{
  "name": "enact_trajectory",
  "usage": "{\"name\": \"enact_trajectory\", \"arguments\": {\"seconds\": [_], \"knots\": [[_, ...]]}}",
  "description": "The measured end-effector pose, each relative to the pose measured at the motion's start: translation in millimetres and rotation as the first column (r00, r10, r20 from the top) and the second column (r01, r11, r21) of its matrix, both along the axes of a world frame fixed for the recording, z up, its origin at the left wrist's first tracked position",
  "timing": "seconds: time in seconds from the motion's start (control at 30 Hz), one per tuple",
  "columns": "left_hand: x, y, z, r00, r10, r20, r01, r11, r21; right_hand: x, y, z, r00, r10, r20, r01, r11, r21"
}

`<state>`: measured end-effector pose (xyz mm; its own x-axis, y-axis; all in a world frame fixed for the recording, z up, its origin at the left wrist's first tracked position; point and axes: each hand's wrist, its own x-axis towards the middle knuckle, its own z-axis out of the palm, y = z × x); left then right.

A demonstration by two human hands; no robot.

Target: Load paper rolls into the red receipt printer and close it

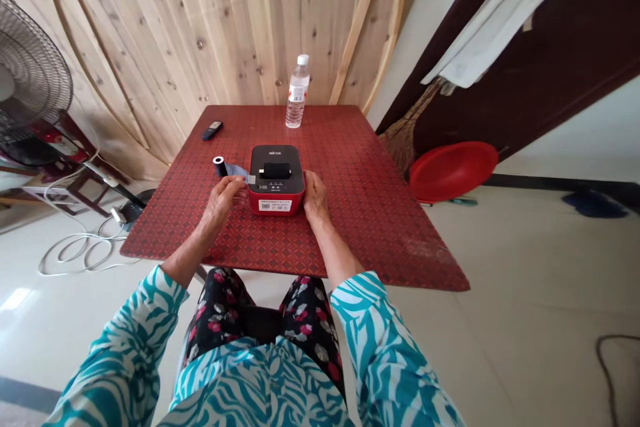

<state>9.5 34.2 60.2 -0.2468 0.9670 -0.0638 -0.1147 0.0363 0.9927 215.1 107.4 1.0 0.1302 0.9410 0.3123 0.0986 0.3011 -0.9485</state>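
Teal-and-white patterned sleeves [403, 353] and shirt fill the bottom of the frame, above floral trousers [315, 313] at lower centre. One red table [360, 227] spans the middle of the frame, with one red box with a black top [277, 191] at its centre. What the box holds inside is hidden; one dark cylindrical piece [277, 171] lies across its top, and one white label [275, 205] is on its front. Left hand [223, 200], just left of the box, has its fingers partly curled and bunched near a pale strip [251, 180]; whether they pinch it I cannot tell. Right hand [315, 197] is loosely opened, laid along the box's right side, not wrapped around it. Left of centre stands one small black roll [220, 165] with a white end, a bluish sheet [236, 171] between it and the box. One capped clear bottle [297, 93] stands upright at upper centre; its contents look clear, the fill level uncertain. One dark handset [212, 130] lies at the table's upper left. One red basin [454, 171] leans at right, beside one broom [406, 127].
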Motion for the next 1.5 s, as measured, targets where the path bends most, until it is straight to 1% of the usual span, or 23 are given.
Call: {"name": "enact_trajectory", "arguments": {"seconds": [0.07, 0.17, 0.33, 0.47, 0.53, 0.6, 0.73, 0.87, 1.0, 1.1, 1.23, 1.37, 1.43, 1.5], "knots": [[2.3, 3.9, 6.4, 0.999, -0.014, 0.031, 0.015, 0.998, -0.058, 0.5, -0.5, 0.6, 0.999, -0.009, 0.037, 0.009, 1.0, 0.005], [3.8, 7.8, 10.7, 0.999, -0.035, 0.011, 0.036, 0.993, -0.116, 0.6, 2.5, -2.6, 0.999, -0.009, 0.05, 0.008, 1.0, 0.014], [3.9, 12.6, 7.3, 0.999, -0.025, -0.025, 0.022, 0.993, -0.119, -0.5, 8.6, -9.4, 0.999, 0.0, 0.047, -0.001, 1.0, 0.024], [3.0, 16.6, 8.1, 0.999, -0.03, -0.035, 0.024, 0.988, -0.154, -1.6, 9.5, -10.4, 1.0, -0.006, 0.023, 0.005, 0.999, 0.043], [2.3, 17.5, 9.3, 0.999, -0.04, -0.035, 0.034, 0.988, -0.149, -1.8, 9.1, -10.1, 1.0, -0.012, 0.023, 0.011, 0.999, 0.043], [1.4, 18.1, 9.9, 0.998, -0.058, -0.017, 0.055, 0.988, -0.142, -1.7, 8.7, -10.1, 0.999, -0.013, 0.031, 0.011, 0.999, 0.045], [0.0, 20.5, 9.5, 0.993, -0.096, 0.067, 0.108, 0.975, -0.195, -1.6, 9.1, -11.9, 0.999, -0.014, 0.031, 0.012, 0.999, 0.05], [0.9, 24.7, 9.7, 0.989, -0.107, 0.097, 0.127, 0.965, -0.228, -2.4, 10.1, -14.6, 1.0, -0.023, 0.021, 0.022, 0.999, 0.041], [1.9, 29.3, 9.0, 0.988, -0.124, 0.088, 0.14, 0.969, -0.206, -3.4, 10.8, -16.9, 0.999, -0.034, 0.02, 0.034, 0.999, 0.043], [1.6, 30.9, 6.2, 0.991, -0.114, 0.064, 0.123, 0.978, -0.168, -3.5, 10.4, -17.6, 0.999, -0.038, 0.013, 0.038, 0.998, 0.049], [2.2, 28.7, 3.8, 0.992, -0.108, 0.07, 0.117, 0.983, -0.139, -2.5, 8.1, -16.4, 1.0, -0.021, 0.016, 0.02, 0.998, 0.059], [4.1, 24.3, 7.0, 0.991, -0.105, 0.078, 0.116, 0.982, -0.15, -1.6, 6.7, -15.2, 0.999, -0.019, 0.03, 0.017, 0.998, 0.055], [3.3, 22.5, 9.8, 0.994, -0.097, 0.044, 0.102, 0.984, -0.145, -1.7, 7.3, -15.5, 0.999, -0.011, 0.031, 0.01, 0.999, 0.048], [0.3, 22.0, 12.5, 0.995, -0.096, -0.035, 0.091, 0.989, -0.119, -1.7, 8.3, -15.9, 1.0, -0.007, 0.028, 0.005, 0.999, 0.05]]}}
